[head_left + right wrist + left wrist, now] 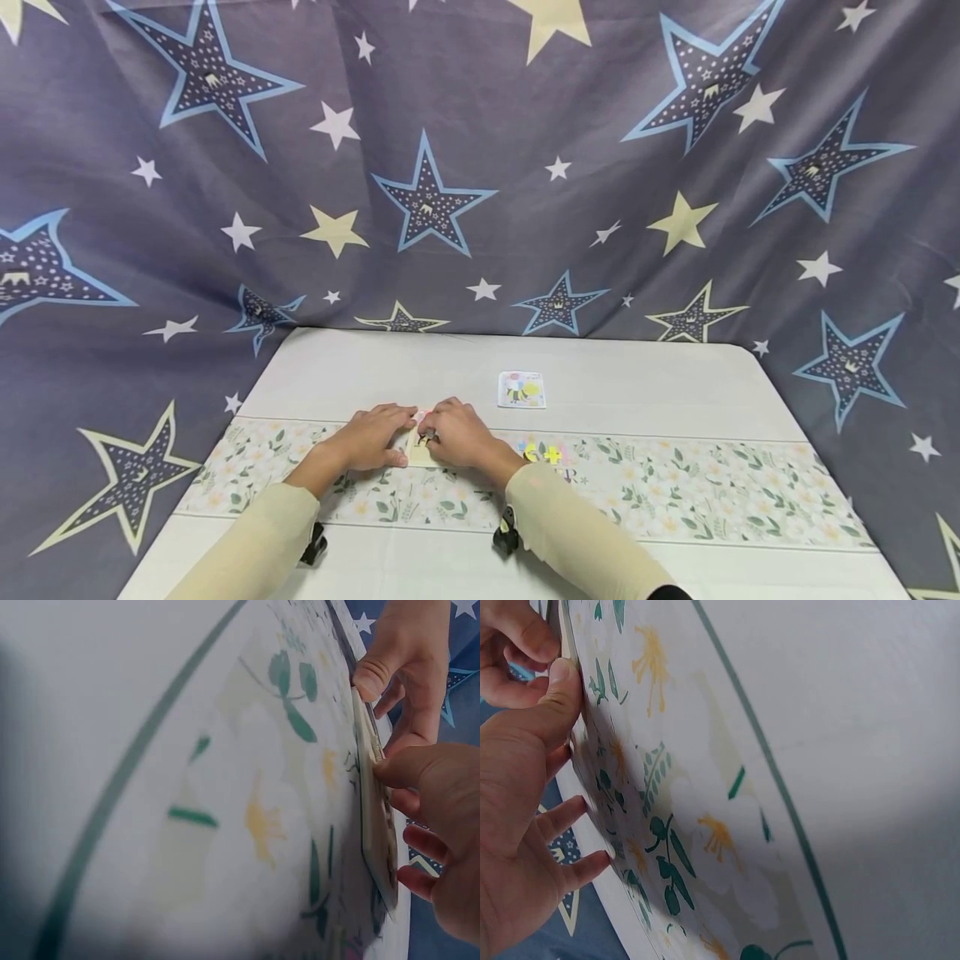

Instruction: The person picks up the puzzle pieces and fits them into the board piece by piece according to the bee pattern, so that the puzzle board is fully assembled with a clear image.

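A small, pale, flat board (420, 454) with a bee picture lies on the table's floral band, partly hidden by both hands. At its left edge, my left hand (372, 437) spreads its fingers, with the thumb near the lower corner. In the right wrist view, the left thumb rests on the board's end (367, 765). My right hand (459, 433) bends over the board from the right, its thumb and fingertips at the picture. I cannot tell whether a loose piece is between them. Several small yellow and pink puzzle pieces (552, 454) lie right of the right forearm.
A square picture card (522, 390) with a bee on it lies farther back on the white table (390, 367). Behind the table hangs a dark curtain (525, 233) printed with stars. A floral strip (705, 492) crosses the tabletop.
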A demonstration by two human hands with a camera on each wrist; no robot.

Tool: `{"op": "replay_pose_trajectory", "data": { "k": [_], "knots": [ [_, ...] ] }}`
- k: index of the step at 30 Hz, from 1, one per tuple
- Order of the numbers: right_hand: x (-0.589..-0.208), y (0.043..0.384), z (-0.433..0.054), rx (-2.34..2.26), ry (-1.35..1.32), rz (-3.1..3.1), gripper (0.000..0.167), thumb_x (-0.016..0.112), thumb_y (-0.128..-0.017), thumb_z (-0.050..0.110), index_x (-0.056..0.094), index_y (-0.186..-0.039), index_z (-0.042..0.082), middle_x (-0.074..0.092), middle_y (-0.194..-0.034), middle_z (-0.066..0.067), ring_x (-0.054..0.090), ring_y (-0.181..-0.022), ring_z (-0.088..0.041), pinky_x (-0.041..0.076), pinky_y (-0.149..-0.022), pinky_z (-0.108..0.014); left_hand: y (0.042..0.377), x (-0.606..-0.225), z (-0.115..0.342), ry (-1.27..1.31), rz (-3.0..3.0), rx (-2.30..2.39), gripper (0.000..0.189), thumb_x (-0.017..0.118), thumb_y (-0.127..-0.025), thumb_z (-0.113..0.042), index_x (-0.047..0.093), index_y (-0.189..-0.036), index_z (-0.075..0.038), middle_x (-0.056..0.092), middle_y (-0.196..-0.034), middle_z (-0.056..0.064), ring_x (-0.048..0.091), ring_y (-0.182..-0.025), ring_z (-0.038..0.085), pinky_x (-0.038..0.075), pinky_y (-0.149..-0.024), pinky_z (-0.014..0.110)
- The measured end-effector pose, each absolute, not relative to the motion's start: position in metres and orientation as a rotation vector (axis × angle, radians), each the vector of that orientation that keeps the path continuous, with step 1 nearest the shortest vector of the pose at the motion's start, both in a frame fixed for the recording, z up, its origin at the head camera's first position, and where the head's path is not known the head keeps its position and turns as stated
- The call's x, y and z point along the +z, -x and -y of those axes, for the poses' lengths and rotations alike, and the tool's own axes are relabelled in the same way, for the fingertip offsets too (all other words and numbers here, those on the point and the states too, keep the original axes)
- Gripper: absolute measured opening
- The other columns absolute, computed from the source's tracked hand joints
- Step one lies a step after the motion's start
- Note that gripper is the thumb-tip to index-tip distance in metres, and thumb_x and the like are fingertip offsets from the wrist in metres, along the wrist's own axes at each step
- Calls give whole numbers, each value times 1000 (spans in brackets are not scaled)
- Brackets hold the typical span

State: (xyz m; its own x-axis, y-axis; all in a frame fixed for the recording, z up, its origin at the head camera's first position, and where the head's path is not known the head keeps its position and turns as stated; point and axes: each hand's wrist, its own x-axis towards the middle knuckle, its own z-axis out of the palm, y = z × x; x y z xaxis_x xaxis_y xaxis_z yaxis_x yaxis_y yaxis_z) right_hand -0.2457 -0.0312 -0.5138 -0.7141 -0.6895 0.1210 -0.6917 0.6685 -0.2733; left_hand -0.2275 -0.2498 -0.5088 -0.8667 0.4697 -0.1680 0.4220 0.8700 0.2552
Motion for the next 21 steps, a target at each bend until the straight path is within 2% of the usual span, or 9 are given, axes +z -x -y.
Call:
{"op": "replay_pose_trajectory", "data": {
  "k": [6, 13, 21],
  "knots": [
    [-516, 247, 36, 447, -1161, 2858, 24, 69, -91, 20, 79, -112, 28, 73, -116, 8, 60, -121, -19, 53, -94, -42, 228, -511, 250, -669, -2815, 316, 69, 75, -87, -51, 57, -143, -16, 41, -163, 5, 36, -150, 35, 35, -113, 68],
    [-519, 250, 35, 404, -1127, 2864, 22, 68, -91, 22, 79, -109, 30, 73, -114, 9, 60, -122, -19, 53, -94, -42, 228, -509, 250, -686, -2818, 315, 70, 75, -87, -50, 56, -144, -13, 42, -162, 7, 37, -150, 37, 35, -113, 69],
    [-516, 249, 35, 358, -1149, 2872, 24, 68, -92, 23, 78, -112, 29, 73, -118, 9, 60, -122, -19, 53, -93, -41, 227, -507, 249, -688, -2815, 323, 70, 75, -87, -49, 56, -143, -12, 41, -162, 8, 36, -150, 38, 34, -113, 70]
  ]
}}
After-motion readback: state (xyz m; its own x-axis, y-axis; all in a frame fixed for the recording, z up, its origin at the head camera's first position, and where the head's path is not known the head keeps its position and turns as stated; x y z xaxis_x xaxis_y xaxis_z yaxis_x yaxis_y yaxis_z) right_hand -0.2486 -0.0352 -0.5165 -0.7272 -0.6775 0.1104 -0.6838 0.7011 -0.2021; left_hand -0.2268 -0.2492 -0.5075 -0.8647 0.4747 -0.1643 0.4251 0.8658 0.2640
